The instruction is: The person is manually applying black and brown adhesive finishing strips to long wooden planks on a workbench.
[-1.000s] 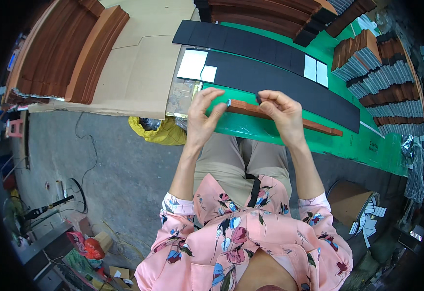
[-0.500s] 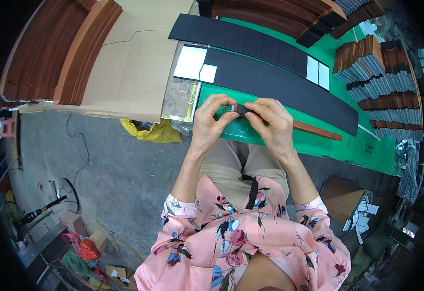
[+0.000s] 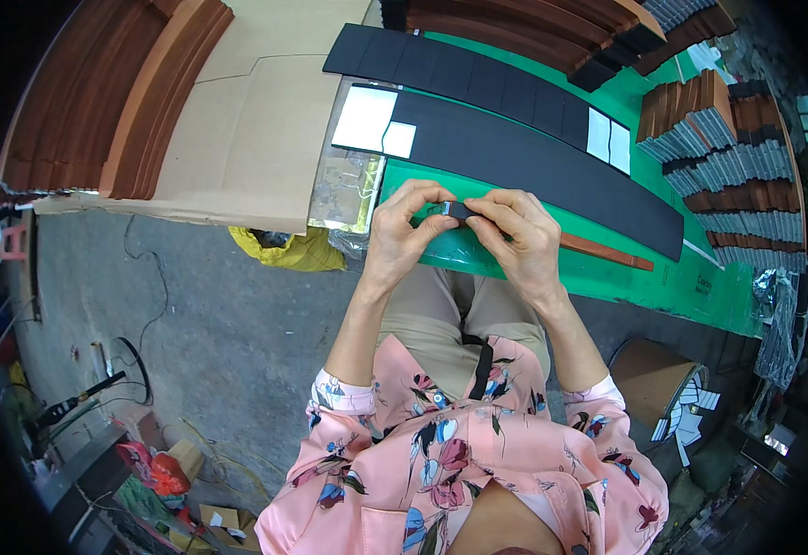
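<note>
Above the green surface (image 3: 441, 254), at the table's near edge, my left hand (image 3: 406, 227) and my right hand (image 3: 519, 236) pinch a small black pad (image 3: 459, 210) between thumbs and fingertips. A pale, shiny bit shows at its left end, by my left fingertips. From behind my right hand a thin reddish-brown slat (image 3: 607, 252) runs to the right, lying over the green surface. It seems in line with the pad, but my fingers hide where they meet. Just beyond my hands lies a black sheet (image 3: 533, 171) with white backing bared at its left end.
A second black sheet (image 3: 459, 79), scored across, lies farther back. Brown slats are stacked on cardboard (image 3: 256, 120) at left; more stacks (image 3: 686, 116) stand at right. A yellow bag (image 3: 297, 252) sits below the table edge, and a brown bin (image 3: 649, 379) with white scraps stands lower right.
A brown bit that showed at the pad's left end, by my left fingertips, is now mostly out of sight; dark and pale surfaces show there. Both hands stay almost in place.
</note>
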`<move>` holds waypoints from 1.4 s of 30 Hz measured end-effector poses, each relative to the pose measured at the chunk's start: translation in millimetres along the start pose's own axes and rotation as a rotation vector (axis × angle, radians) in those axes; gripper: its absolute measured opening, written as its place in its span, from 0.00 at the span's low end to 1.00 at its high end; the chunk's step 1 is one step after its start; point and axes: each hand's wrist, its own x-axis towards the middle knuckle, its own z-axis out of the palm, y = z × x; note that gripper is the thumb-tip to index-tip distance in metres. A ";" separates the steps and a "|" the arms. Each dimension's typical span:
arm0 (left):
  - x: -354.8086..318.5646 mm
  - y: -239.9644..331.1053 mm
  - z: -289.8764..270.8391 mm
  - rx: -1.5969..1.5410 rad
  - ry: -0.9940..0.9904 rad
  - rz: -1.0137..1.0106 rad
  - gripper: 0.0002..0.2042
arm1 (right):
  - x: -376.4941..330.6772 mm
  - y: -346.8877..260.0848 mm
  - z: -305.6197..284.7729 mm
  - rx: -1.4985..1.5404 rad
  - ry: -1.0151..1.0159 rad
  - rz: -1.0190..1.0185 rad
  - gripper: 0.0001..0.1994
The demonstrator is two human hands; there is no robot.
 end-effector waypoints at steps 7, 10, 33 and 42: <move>-0.8 1.7 -1.4 -0.035 -0.028 -0.085 0.13 | -0.2 0.0 1.4 -0.004 0.007 0.002 0.10; -0.5 1.4 -1.0 -0.028 -0.029 -0.094 0.13 | 0.5 -0.2 1.7 -0.005 0.014 0.000 0.10; -5.0 -1.3 4.0 -0.018 0.068 -0.048 0.13 | -2.3 15.9 0.8 0.114 -0.020 0.021 0.11; -2.7 -2.4 -2.9 0.097 0.003 0.112 0.15 | -10.0 9.4 -9.1 0.038 -0.011 -0.062 0.13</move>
